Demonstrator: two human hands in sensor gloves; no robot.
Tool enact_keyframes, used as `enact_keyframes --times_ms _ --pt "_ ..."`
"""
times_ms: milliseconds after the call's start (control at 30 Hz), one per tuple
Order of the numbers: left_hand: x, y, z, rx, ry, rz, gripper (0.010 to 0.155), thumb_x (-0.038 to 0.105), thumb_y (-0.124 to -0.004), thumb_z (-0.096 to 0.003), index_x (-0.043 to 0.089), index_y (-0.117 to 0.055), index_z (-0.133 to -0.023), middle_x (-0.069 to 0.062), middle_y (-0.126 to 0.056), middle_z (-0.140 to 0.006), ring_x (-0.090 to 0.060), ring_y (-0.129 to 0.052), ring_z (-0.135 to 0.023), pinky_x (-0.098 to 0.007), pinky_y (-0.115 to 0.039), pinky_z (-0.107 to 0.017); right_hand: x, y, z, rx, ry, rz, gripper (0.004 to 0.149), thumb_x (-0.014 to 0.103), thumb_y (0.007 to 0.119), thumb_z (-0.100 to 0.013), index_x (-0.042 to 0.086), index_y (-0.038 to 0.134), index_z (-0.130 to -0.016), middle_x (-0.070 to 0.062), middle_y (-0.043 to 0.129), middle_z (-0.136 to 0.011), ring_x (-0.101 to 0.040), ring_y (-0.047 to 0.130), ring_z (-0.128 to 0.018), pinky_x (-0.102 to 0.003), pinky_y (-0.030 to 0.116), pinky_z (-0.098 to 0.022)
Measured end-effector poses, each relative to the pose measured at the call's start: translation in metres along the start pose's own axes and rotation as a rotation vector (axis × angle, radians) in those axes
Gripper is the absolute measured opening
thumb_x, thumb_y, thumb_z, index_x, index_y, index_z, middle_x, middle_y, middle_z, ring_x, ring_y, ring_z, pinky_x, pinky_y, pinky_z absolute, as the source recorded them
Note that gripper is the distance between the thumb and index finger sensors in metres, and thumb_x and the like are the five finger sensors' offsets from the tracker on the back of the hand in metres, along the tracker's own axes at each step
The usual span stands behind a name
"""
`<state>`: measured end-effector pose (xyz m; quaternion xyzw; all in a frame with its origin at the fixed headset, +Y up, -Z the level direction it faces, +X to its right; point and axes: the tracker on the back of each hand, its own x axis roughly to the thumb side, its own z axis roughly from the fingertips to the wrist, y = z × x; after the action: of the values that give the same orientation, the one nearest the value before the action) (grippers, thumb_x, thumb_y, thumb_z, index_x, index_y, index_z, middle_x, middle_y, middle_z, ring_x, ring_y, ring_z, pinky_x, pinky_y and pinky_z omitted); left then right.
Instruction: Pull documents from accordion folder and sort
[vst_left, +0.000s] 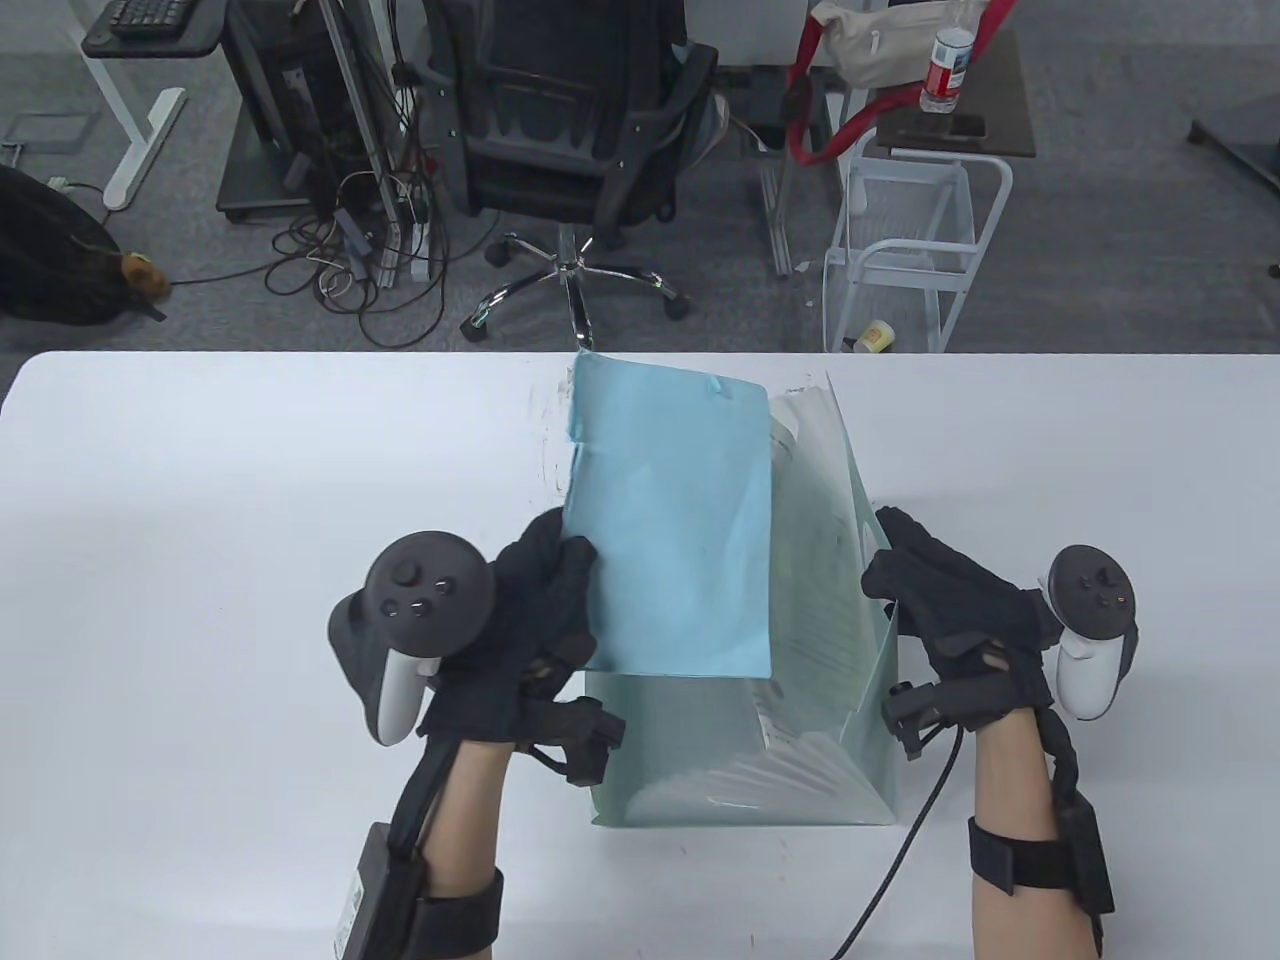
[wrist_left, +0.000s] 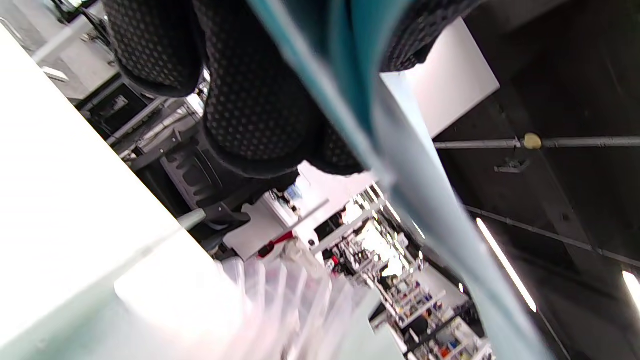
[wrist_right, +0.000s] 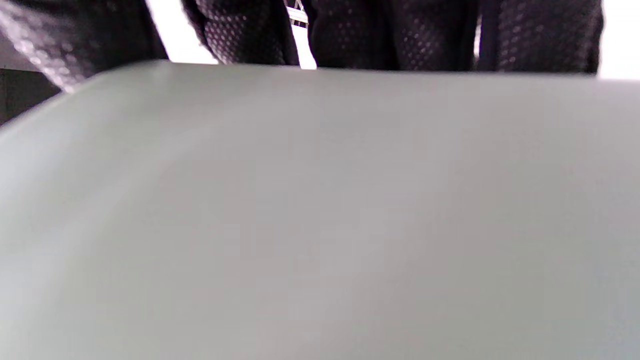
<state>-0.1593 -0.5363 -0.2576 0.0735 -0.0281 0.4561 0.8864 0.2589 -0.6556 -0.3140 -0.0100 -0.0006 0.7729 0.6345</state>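
A translucent pale-green accordion folder (vst_left: 800, 790) stands open on the white table (vst_left: 200, 500), its pockets fanned toward me, with printed sheets (vst_left: 815, 560) inside. My left hand (vst_left: 545, 600) grips the left edge of a light blue document (vst_left: 675, 520) that is raised out of the folder. In the left wrist view the blue document (wrist_left: 425, 200) runs edge-on past my fingers (wrist_left: 250, 100). My right hand (vst_left: 935, 600) holds the folder's right wall from outside. In the right wrist view that wall (wrist_right: 320, 215) fills the frame below my fingers (wrist_right: 390, 35).
Beyond the table's far edge stand a black office chair (vst_left: 570, 130), a white wire cart (vst_left: 915, 250) and a side table with a bottle (vst_left: 945, 60). Cables lie on the floor at the back left.
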Motion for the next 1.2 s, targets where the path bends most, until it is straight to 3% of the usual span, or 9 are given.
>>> enact_keyframes --times_ms 267,433,600,800,900,1033,1200 --pt "-0.06 0.039 0.012 0.1 0.139 0.035 0.045 0.031 -0.069 -0.0517 0.015 -0.08 -0.092 0.002 -0.103 -0.054 -0.021 -0.104 -0.046 -0.053 -0.076 -0.059 -0.005 -0.022 0.0 -0.013 0.013 -0.038 0.063 0.059 0.085 -0.04 0.024 0.077 -0.092 -0.019 0.087 -0.071 -0.051 0.084 -0.073 -0.063 0.078 -0.044" --pt "-0.096 0.038 0.01 0.082 0.262 -0.018 0.045 0.031 -0.068 -0.0521 0.015 -0.079 -0.093 0.001 -0.103 -0.053 -0.022 -0.103 -0.046 -0.054 -0.075 -0.059 -0.006 -0.034 0.002 -0.027 0.021 -0.027 0.063 0.058 0.085 -0.04 0.024 0.077 -0.092 -0.02 0.087 -0.071 -0.052 0.083 -0.074 -0.063 0.077 -0.045" --pt "-0.127 0.012 0.003 0.005 0.384 -0.186 0.045 0.032 -0.068 -0.052 0.016 -0.079 -0.093 0.0 -0.103 -0.053 -0.022 -0.103 -0.046 -0.054 -0.075 -0.06 -0.007 -0.038 0.002 -0.035 0.025 -0.024 0.062 0.058 0.085 -0.04 0.024 0.077 -0.092 -0.02 0.087 -0.072 -0.052 0.083 -0.074 -0.063 0.077 -0.045" --pt "-0.158 -0.041 -0.008 -0.131 0.48 -0.371 0.045 0.033 -0.068 -0.0521 0.017 -0.079 -0.093 0.001 -0.103 -0.055 -0.023 -0.104 -0.048 -0.053 -0.074 -0.061 -0.005 -0.033 0.002 -0.022 0.02 -0.007 0.063 0.058 0.085 -0.041 0.024 0.077 -0.092 -0.02 0.087 -0.072 -0.052 0.083 -0.075 -0.063 0.077 -0.045" --pt "-0.17 -0.066 -0.012 -0.198 0.519 -0.364 0.046 0.033 -0.068 -0.0525 0.016 -0.077 -0.094 0.0 -0.103 -0.059 -0.024 -0.104 -0.053 -0.053 -0.073 -0.061 -0.001 -0.028 0.002 -0.012 0.013 0.013 0.063 0.059 0.085 -0.041 0.024 0.076 -0.093 -0.02 0.087 -0.072 -0.052 0.083 -0.075 -0.063 0.077 -0.045" --pt "-0.178 -0.088 -0.017 -0.263 0.543 -0.396 0.047 0.034 -0.068 -0.0527 0.016 -0.076 -0.095 -0.001 -0.102 -0.063 -0.026 -0.103 -0.056 -0.053 -0.073 -0.062 0.001 -0.025 0.002 -0.009 0.009 0.03 0.063 0.059 0.085 -0.041 0.024 0.076 -0.093 -0.02 0.087 -0.072 -0.052 0.083 -0.075 -0.063 0.076 -0.045" --pt "-0.177 -0.106 -0.021 -0.263 0.504 -0.483 0.048 0.032 -0.07 -0.0526 0.016 -0.073 -0.098 -0.005 -0.097 -0.077 -0.03 -0.095 -0.075 -0.056 -0.068 -0.066 0.001 -0.021 0.001 -0.002 0.007 0.042 0.063 0.059 0.084 -0.041 0.024 0.076 -0.093 -0.02 0.087 -0.072 -0.051 0.083 -0.075 -0.063 0.076 -0.045"
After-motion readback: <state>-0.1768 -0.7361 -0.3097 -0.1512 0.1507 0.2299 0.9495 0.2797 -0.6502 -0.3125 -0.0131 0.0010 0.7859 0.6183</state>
